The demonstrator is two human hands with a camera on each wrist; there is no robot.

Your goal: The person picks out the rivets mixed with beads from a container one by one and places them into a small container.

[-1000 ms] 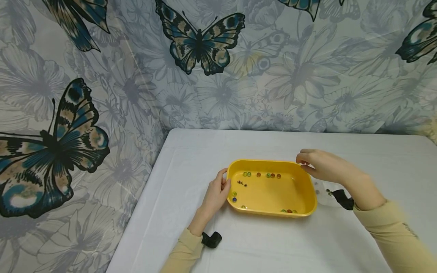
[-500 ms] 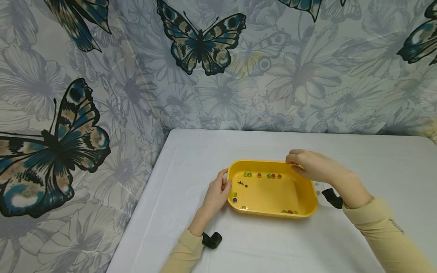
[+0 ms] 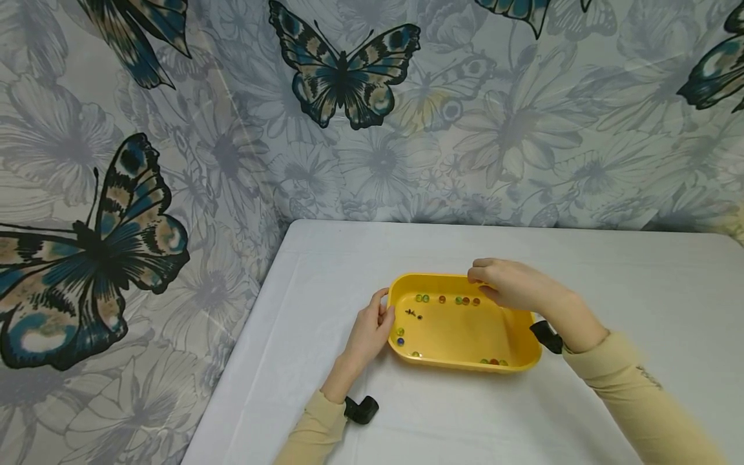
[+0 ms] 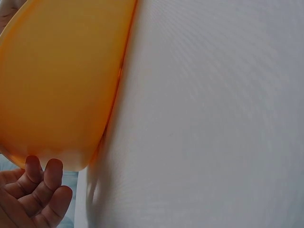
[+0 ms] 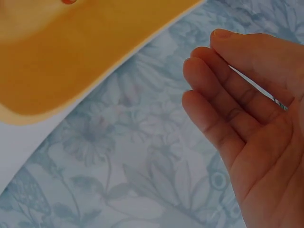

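A yellow plastic tray (image 3: 465, 336) with rounded corners lies on the white table. My left hand (image 3: 370, 328) holds its left end, with curled fingertips against the outer wall in the left wrist view. Over the tray's back right rim hovers my right hand (image 3: 511, 284), fingers together and gently bent, thumb lying close over them. The right wrist view shows a bare palm and nothing between the fingers. Inside the tray, small round glassy beads sit apart: green ones (image 3: 426, 298), orange-red ones (image 3: 442, 299) and a blue one (image 3: 400, 341). Tiny dark pieces (image 3: 410, 312) lie near its left side.
The white cloth-covered table (image 3: 325, 271) ends at a wall covering (image 3: 383, 161) printed with butterflies and flowers. Black wrist cameras sit on the left wrist (image 3: 361, 409) and the right wrist (image 3: 546, 336).
My right hand has moved left along the tray's back rim. Its forearm now hides the clear plastic item with small pieces that lay right of the tray. The left hand stays put.
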